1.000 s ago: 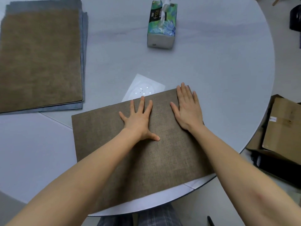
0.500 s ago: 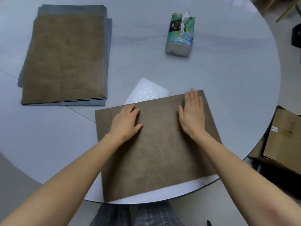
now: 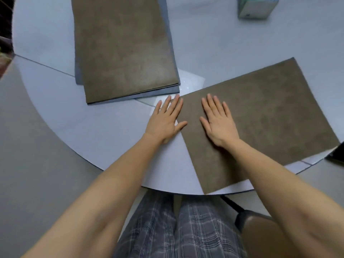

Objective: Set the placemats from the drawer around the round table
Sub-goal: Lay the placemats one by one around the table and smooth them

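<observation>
One lone placemat, one placemat stack, one tissue box, two hands

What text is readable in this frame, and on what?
None readable.
Tissue box: only its lower part is in view; a small dark mark near its bottom left corner is too blurred to read.
Placemat, stack of mats, table: no print.
</observation>
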`<state>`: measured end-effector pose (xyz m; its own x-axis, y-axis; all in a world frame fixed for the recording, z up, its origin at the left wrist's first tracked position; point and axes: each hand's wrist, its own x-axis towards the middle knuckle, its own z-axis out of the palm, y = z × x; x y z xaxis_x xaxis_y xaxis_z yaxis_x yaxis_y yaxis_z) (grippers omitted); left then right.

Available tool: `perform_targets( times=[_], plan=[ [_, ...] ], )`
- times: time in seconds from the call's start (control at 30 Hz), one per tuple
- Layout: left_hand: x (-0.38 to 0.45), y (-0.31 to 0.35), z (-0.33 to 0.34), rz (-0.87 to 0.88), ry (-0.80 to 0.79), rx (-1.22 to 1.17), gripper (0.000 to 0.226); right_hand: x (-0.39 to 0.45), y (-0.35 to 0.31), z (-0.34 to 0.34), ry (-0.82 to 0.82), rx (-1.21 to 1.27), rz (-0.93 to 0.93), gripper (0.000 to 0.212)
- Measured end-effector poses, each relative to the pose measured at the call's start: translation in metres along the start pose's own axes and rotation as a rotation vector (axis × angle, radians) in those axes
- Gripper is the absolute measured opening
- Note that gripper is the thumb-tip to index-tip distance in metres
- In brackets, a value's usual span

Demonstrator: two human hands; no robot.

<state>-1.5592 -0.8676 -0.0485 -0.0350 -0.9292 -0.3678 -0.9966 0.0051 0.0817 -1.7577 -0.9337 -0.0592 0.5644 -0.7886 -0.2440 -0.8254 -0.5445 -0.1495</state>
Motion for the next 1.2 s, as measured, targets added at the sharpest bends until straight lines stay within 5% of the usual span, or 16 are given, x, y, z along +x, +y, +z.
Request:
perform_targets(
  times=[0.1, 0.27, 0.47, 0.57, 0.73, 0.9, 1.07, 1.2],
  plan=[
    [-0.009, -0.005, -0.002, -0.098, -0.010, 0.038, 0.077, 0.000, -0.009, -0.001, -0.034, 0.022, 0.056, 0.060],
    [-0.028, 0.046, 0.004, 0.190, 0.051, -0.009, 0.073, -0.012, 0.005, -0.005, -0.034, 0.058, 0.097, 0.061],
    [-0.028, 0.047, 0.014, 0.139, -0.007, -0.001, 0.070, -0.071, 0.030, 0.015, 0.100, 0.031, 0.398, 0.063],
    [-0.028, 0.050, 0.014, 0.125, -0.002, 0.026, 0.071, -0.111, -0.009, 0.035, 0.083, 0.003, 0.215, 0.071],
    [-0.028, 0.050, 0.011, 0.123, 0.026, 0.017, 0.074, -0.162, -0.027, 0.050, -0.030, -0.104, -0.411, 0.066],
    [-0.027, 0.049, -0.007, 0.076, -0.088, -0.052, 0.077, -0.155, -0.022, 0.043, 0.000, 0.043, 0.237, 0.076],
    [-0.044, 0.018, -0.020, -0.149, -0.091, -0.213, 0.063, -0.171, -0.047, 0.026, -0.185, 0.062, -0.247, 0.072],
    [-0.057, -0.049, -0.040, -0.188, -0.024, -0.210, 0.058, -0.128, -0.061, -0.018, -0.091, 0.138, -0.291, 0.042]
  ],
)
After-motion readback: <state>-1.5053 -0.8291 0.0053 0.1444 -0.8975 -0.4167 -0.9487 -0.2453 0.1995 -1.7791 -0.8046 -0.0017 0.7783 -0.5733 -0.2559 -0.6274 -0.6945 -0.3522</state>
